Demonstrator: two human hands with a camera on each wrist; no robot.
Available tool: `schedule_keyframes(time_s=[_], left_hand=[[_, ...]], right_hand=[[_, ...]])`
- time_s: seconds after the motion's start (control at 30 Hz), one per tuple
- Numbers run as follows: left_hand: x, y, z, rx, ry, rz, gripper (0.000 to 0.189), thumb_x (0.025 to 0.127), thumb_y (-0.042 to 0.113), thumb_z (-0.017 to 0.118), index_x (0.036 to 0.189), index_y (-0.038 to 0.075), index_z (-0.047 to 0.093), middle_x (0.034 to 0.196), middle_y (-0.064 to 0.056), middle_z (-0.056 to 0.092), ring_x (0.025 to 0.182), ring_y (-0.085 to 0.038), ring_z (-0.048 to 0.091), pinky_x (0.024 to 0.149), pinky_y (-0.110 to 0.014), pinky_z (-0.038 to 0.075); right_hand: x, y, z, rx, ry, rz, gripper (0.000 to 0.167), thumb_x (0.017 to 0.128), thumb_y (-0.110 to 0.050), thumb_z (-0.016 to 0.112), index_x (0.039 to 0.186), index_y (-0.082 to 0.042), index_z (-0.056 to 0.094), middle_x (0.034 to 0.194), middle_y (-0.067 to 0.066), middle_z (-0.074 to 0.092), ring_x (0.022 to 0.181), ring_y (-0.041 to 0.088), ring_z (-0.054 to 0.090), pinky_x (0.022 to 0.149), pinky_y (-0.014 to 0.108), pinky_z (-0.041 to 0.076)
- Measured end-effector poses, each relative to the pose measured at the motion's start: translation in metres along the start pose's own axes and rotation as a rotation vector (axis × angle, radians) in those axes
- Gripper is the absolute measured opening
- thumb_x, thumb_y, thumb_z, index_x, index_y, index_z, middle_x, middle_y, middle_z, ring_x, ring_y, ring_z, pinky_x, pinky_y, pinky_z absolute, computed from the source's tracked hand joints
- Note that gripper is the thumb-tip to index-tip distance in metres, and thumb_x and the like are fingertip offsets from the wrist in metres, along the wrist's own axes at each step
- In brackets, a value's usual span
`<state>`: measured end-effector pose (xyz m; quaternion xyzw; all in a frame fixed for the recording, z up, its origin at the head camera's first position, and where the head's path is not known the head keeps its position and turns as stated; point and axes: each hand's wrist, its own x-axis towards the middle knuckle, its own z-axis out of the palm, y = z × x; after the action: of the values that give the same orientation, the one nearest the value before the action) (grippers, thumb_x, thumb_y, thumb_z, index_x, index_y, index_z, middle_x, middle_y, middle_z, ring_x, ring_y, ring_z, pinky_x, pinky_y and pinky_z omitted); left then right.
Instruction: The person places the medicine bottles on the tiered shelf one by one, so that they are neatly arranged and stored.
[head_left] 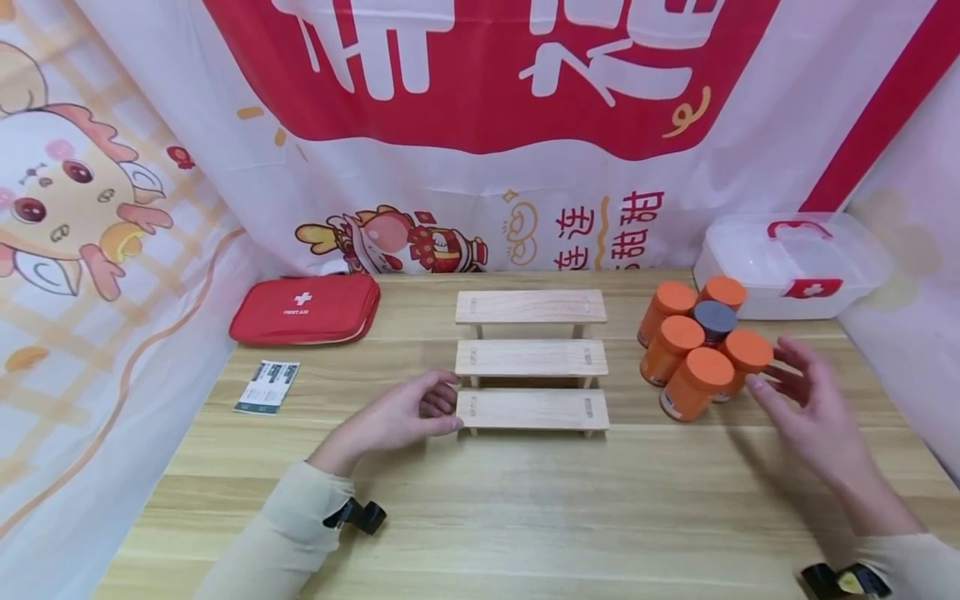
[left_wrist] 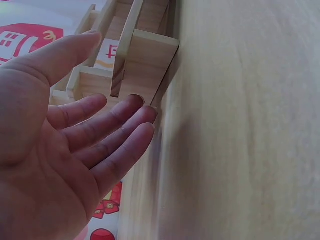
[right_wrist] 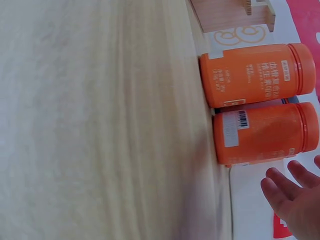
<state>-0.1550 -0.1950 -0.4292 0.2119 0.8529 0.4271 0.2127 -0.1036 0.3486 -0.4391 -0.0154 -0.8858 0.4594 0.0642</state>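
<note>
My left hand (head_left: 411, 410) is beside the left end of a small stepped wooden rack (head_left: 532, 408), fingers relaxed and thumb close to the lowest step. In the left wrist view its fingers (left_wrist: 115, 130) spread near the rack's end panel (left_wrist: 147, 60), holding nothing. My right hand (head_left: 813, 408) reaches toward a cluster of orange bottles (head_left: 697, 379), its thumb tip right at the nearest right one. A dark-lidded bottle (head_left: 715, 320) stands among them. In the right wrist view, the loosely bent fingers (right_wrist: 282, 192) are beside an orange bottle (right_wrist: 265, 132) with a barcode label.
A red first aid pouch (head_left: 303, 310) lies at the back left, with a printed card (head_left: 267, 387) in front of it. At the back right stands a white first aid box (head_left: 795, 267) with a translucent lid. Printed cloth (head_left: 480, 208) hangs behind the wooden table (head_left: 525, 517).
</note>
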Motion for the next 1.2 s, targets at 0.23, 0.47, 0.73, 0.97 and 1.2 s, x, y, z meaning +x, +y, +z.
schedule_keyframes(time_s=[0.23,0.47,0.73,0.97,1.2], left_hand=[[0.003,-0.002,0.001,0.015,-0.022,0.017,0.055,0.099,0.02,0.081,0.145,0.003,0.055,0.125,-0.011,0.07,0.115,-0.024,0.069,0.101,-0.037,0.061],[0.003,-0.002,0.003,0.041,-0.019,0.007,0.055,0.099,0.02,0.081,0.146,0.007,0.056,0.125,-0.008,0.071,0.116,-0.022,0.069,0.101,-0.038,0.06],[0.004,-0.002,0.002,0.033,-0.02,0.005,0.054,0.099,0.021,0.081,0.146,0.009,0.057,0.126,-0.007,0.071,0.116,-0.021,0.068,0.103,-0.042,0.059],[0.003,-0.001,0.003,0.059,-0.015,0.0,0.053,0.099,0.022,0.081,0.145,0.009,0.057,0.125,-0.007,0.071,0.115,-0.021,0.069,0.102,-0.04,0.059],[0.002,0.0,0.003,0.066,-0.013,-0.007,0.053,0.099,0.023,0.08,0.145,0.01,0.057,0.124,-0.006,0.071,0.113,-0.019,0.069,0.101,-0.04,0.06]], right_hand=[[0.007,0.006,0.003,0.015,-0.031,0.043,0.08,0.11,-0.034,0.065,0.173,-0.024,0.017,0.172,0.026,0.029,0.125,-0.005,0.045,0.087,-0.003,0.044],[0.012,0.009,0.005,0.014,-0.066,0.038,0.078,0.109,-0.034,0.066,0.172,-0.019,0.022,0.166,0.027,0.034,0.122,-0.006,0.045,0.087,-0.003,0.044],[0.017,0.009,0.006,-0.014,-0.11,0.11,0.08,0.11,-0.043,0.062,0.173,-0.02,0.018,0.171,0.027,0.031,0.141,0.043,0.042,0.083,-0.002,0.044],[0.02,0.011,0.005,-0.039,-0.097,0.135,0.081,0.109,-0.048,0.06,0.171,-0.012,0.023,0.167,0.029,0.037,0.137,0.04,0.045,0.081,-0.002,0.043],[0.022,0.01,0.004,-0.061,-0.084,0.133,0.083,0.108,-0.048,0.064,0.168,-0.005,0.026,0.163,0.029,0.041,0.125,0.019,0.052,0.079,-0.001,0.045]])
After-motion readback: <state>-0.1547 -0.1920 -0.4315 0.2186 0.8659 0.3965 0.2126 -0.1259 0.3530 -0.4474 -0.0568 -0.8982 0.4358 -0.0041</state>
